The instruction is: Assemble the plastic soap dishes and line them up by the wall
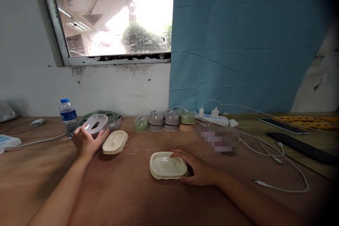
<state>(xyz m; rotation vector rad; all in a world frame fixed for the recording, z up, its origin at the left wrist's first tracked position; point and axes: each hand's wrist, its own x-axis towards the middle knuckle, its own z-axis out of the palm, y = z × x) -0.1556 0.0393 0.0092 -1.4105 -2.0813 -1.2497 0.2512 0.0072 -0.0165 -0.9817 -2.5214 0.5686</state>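
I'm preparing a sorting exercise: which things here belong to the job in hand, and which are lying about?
Likely in use:
lavender piece, at left hand
pale green piece, at right hand
cream piece
row of lidded boxes

Lying about:
water bottle
power strip
white cable

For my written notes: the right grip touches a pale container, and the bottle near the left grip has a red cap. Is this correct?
Not quite: in the head view, the bottle near the left grip has a blue cap, not red. The right grip touches the pale container.
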